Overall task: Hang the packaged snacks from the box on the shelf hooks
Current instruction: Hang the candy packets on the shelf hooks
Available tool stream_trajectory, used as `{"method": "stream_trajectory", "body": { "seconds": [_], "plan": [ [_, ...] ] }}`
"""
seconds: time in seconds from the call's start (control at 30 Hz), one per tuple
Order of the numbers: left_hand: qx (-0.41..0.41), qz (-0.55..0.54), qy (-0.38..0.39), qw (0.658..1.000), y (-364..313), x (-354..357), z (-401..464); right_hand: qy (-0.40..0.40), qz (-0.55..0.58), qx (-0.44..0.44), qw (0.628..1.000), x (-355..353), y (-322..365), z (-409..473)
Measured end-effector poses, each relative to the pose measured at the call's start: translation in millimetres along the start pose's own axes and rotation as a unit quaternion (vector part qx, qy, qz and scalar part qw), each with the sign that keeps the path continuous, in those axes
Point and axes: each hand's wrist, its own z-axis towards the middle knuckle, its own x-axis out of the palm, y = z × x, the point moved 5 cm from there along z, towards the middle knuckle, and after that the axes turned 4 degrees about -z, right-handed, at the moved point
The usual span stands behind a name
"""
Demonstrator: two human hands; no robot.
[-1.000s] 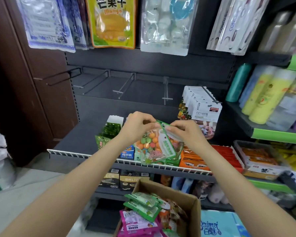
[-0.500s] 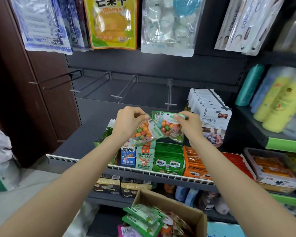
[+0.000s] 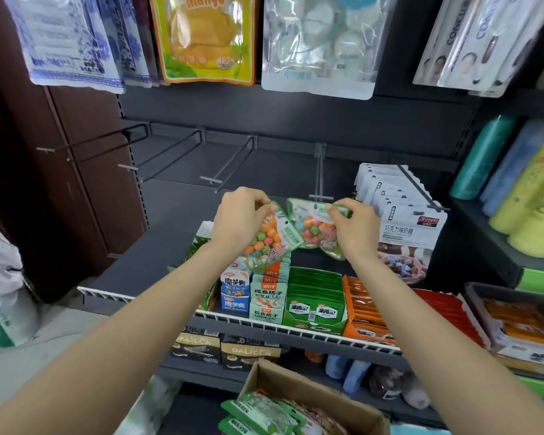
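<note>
Dark shelf unit (image 3: 296,120) across the whole frame, with a row of bare hooks (image 3: 170,152) jutting out of the back panel in the middle band. Against a second ago: both arms lifted higher, the view tilted up so only the top of the box shows, and the two candy bags, then bunched together between the hands, now pulled apart, one per hand.

Along the top edge, hanging: a blue-and-white pouch (image 3: 63,42) upper left, a yellow bag (image 3: 206,39) reading "Mango" and "100", a clear bag (image 3: 321,45) of pale round pieces, white packs (image 3: 471,42) upper right with "CONC..." cut off. Bottles (image 3: 522,183) at the right edge, blurred.

Lower shelf (image 3: 107,293) with a white rail: a blue-and-white carton (image 3: 234,291) marked 魔芋爽, a pack (image 3: 266,304) marked 摸鱼搭子, a green display box (image 3: 314,299) with 亲嘴 legible, orange packs (image 3: 368,312). Below, black boxes (image 3: 226,350) reading "DALICCA".

Cardboard box (image 3: 314,400) at bottom centre, green-edged snack packs (image 3: 258,416) inside.

Right of centre, white packets (image 3: 402,215) on a hook, front one reading 巧克力味奶糖.

Left hand (image 3: 239,221) pinching the top of the left candy bag (image 3: 269,243), tilted; right hand (image 3: 354,230) pinching the top edge of the right candy bag (image 3: 314,230), just under the tip of a hook (image 3: 318,171), not yet on it. Bag edges touching at centre; print too small to read.
</note>
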Motion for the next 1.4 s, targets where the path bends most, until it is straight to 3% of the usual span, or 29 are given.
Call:
{"method": "stream_trajectory", "body": {
  "seconds": [0.33,0.77,0.9,1.0,1.1,1.23,1.4],
  "plan": [
    [-0.014,0.034,-0.012,0.999,3.9,13.7,35.3,-0.018,-0.104,0.008,0.994,15.7,0.0,44.5],
    [-0.049,0.028,-0.073,0.996,10.0,48.0,103.8,-0.047,-0.129,0.086,0.987,61.3,-6.7,144.7],
    [-0.054,0.009,-0.073,0.996,15.0,50.8,105.0,-0.012,-0.068,0.128,0.989,71.3,-15.2,162.0],
    [-0.057,0.006,-0.059,0.997,17.1,52.9,99.4,0.051,-0.074,0.11,0.99,77.0,-17.0,161.0],
    [-0.054,-0.013,-0.045,0.997,17.8,52.3,91.3,0.049,-0.131,0.029,0.99,71.4,-14.0,145.5],
    [-0.059,-0.029,-0.025,0.998,20.4,46.3,72.0,0.033,-0.05,-0.027,0.998,56.0,-12.9,103.2],
    [-0.09,-0.112,0.01,0.99,20.6,42.3,41.2,0.096,0.048,0.008,0.994,34.6,-18.2,45.5]
  ]
}}
